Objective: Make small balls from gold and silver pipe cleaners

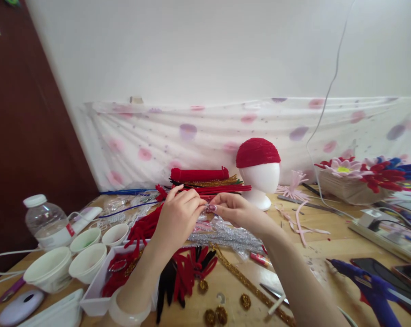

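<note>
Two hands meet above the middle of the desk [328,247]: the left hand [178,213] and right hand [233,210] pinch one small pink piece [210,208] between their fingertips, held just over the silver tinsel stems [226,236]. Such fine work probably goes best with a close, steady pinch and wrists kept low. Near left lie red and black stems [185,272] and a white tray [96,295]; white cups [87,261] and a bottle [45,220] stand further left. Far behind is a red-capped foam head [260,175]. A blue glue gun [372,286] lies near right, well apart.
</note>
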`<state>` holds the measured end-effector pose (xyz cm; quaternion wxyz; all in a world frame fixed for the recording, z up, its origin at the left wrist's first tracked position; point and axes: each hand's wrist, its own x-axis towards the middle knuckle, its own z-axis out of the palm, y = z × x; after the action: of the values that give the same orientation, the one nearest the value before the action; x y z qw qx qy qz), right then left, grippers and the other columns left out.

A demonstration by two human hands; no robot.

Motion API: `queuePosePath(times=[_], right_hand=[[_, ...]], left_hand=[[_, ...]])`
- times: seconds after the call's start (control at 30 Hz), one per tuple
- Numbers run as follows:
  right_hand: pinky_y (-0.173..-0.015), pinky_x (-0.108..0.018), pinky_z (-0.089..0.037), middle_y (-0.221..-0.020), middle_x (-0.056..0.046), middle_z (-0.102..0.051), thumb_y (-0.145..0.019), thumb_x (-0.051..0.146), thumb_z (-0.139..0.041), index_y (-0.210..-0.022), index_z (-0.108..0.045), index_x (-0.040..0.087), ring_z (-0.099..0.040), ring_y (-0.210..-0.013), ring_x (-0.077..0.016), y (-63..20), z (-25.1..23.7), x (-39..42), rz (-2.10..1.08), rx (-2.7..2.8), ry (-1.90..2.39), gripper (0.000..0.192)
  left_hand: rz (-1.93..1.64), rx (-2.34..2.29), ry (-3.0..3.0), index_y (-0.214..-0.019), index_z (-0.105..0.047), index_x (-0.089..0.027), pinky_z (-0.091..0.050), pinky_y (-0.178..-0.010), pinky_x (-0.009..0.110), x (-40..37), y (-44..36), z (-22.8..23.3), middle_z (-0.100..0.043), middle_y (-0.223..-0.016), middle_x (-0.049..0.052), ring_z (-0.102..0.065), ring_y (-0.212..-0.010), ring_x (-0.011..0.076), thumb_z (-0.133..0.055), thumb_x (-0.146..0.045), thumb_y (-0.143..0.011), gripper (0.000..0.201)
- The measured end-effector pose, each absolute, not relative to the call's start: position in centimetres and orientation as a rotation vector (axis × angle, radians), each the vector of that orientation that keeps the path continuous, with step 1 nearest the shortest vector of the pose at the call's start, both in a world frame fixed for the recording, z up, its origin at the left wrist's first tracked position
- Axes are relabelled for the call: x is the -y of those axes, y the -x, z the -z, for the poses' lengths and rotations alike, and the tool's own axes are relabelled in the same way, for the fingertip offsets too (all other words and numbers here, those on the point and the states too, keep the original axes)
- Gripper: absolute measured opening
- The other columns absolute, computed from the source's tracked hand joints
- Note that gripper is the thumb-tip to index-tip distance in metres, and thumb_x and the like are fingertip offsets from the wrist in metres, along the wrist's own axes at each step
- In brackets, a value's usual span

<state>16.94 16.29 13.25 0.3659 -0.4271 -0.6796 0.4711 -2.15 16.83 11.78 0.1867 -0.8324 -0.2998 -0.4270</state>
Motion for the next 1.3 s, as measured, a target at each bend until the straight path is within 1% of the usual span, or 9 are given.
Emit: queuePosePath(times=[0.17, 0.3, 0.4, 0.5, 0.67, 0.87, 1.1, 1.2, 1.3], right_hand=[[-0.049, -0.025, -0.021, -0.059, 0.005, -0.046, -0.082, 0.03, -0.069, -0.075, -0.059, 0.019, -0.035, -0.054, -0.0098, -17.8, -13.4, -16.0, -1.005, 1.894, 1.107, 0.016], [-0.047, -0.026, -0.016, -0.055, 0.007, -0.04, -0.08, 0.032, -0.072, -0.072, -0.058, 0.02, -0.028, -0.05, -0.0085, -18.2, -14.1, -15.6, -1.154, 1.867, 1.026, 0.02], [-0.043, -0.026, -0.012, -0.05, 0.01, -0.036, -0.081, 0.038, -0.073, -0.075, -0.058, 0.02, -0.021, -0.045, -0.0072, -17.8, -14.4, -15.3, -1.303, 1.769, 0.953, 0.024], [-0.039, -0.025, -0.008, -0.047, 0.012, -0.031, -0.084, 0.045, -0.07, -0.072, -0.051, 0.022, -0.015, -0.042, -0.0065, -16.9, -14.1, -15.2, -1.424, 1.62, 0.823, 0.032], [-0.037, -0.024, -0.004, -0.044, 0.014, -0.025, -0.084, 0.045, -0.069, -0.071, -0.049, 0.022, -0.007, -0.042, -0.0066, -15.3, -13.5, -15.2, -1.648, 1.441, 0.68, 0.033], [-0.036, -0.02, -0.002, -0.043, 0.016, -0.022, -0.071, 0.051, -0.081, -0.069, -0.044, 0.023, -0.004, -0.042, -0.0051, -13.3, -12.9, -14.9, -1.761, 1.249, 0.578, 0.047], [-0.034, -0.018, -0.004, -0.04, 0.017, -0.025, -0.064, 0.046, -0.087, -0.068, -0.043, 0.023, -0.005, -0.042, -0.0042, -12.3, -12.5, -14.8, -1.856, 1.085, 0.553, 0.05], [-0.034, -0.018, -0.004, -0.04, 0.017, -0.023, -0.062, 0.043, -0.088, -0.068, -0.044, 0.023, -0.004, -0.042, -0.0042, -12.1, -12.6, -14.7, -1.828, 1.067, 0.548, 0.049], [-0.034, -0.018, -0.004, -0.04, 0.017, -0.022, -0.059, 0.044, -0.088, -0.068, -0.044, 0.023, -0.004, -0.042, -0.0043, -12.0, -12.5, -14.8, -1.782, 1.054, 0.544, 0.049]], left_hand=[[1.04, 0.853, 2.534, -0.083, -0.072, -0.02, -0.034, -0.109, 0.057, -16.3, 2.3, -12.0, -0.072, -0.082, 0.001, -0.064, -0.08, 0.0189, -0.053, -0.006, -0.091, 0.025], [1.258, 0.84, 2.737, -0.078, -0.069, -0.021, -0.035, -0.108, 0.052, -15.8, 2.3, -12.5, -0.071, -0.081, -0.001, -0.064, -0.08, 0.0174, -0.055, -0.005, -0.089, 0.024], [1.562, 0.886, 2.818, -0.071, -0.063, -0.02, -0.05, -0.082, 0.037, -15.8, 2.5, -12.9, -0.065, -0.076, 0.001, -0.061, -0.073, 0.0173, -0.056, -0.013, -0.091, 0.022], [1.904, 0.956, 2.734, -0.068, -0.059, -0.02, -0.046, -0.063, 0.029, -16.0, 2.7, -13.0, -0.058, -0.071, 0.0, -0.056, -0.069, 0.017, -0.057, -0.022, -0.093, 0.025], [2.164, 0.9, 2.501, -0.071, -0.063, -0.021, -0.046, -0.069, 0.031, -16.0, 2.5, -12.6, -0.058, -0.073, 0.001, -0.056, -0.074, 0.0175, -0.061, -0.022, -0.091, 0.021], [2.49, 0.874, 2.18, -0.071, -0.064, -0.021, -0.05, -0.072, 0.03, -15.3, 0.9, -12.1, -0.058, -0.074, -0.001, -0.056, -0.074, 0.016, -0.064, -0.017, -0.088, 0.018], [2.231, 0.812, 1.951, -0.081, -0.067, -0.023, -0.047, -0.101, 0.046, -15.1, 0.5, -11.5, -0.066, -0.082, -0.001, -0.061, -0.079, 0.0171, -0.061, -0.008, -0.089, 0.018], [2.14, 0.777, 1.833, -0.085, -0.068, -0.022, -0.047, -0.102, 0.048, -15.1, 0.3, -11.1, -0.068, -0.084, 0.0, -0.063, -0.08, 0.0177, -0.063, -0.007, -0.088, 0.017], [2.223, 0.802, 1.774, -0.083, -0.066, -0.021, -0.05, -0.097, 0.042, -15.0, -0.7, -10.4, -0.065, -0.084, 0.0, -0.063, -0.08, 0.0165, -0.063, -0.008, -0.09, 0.015]])
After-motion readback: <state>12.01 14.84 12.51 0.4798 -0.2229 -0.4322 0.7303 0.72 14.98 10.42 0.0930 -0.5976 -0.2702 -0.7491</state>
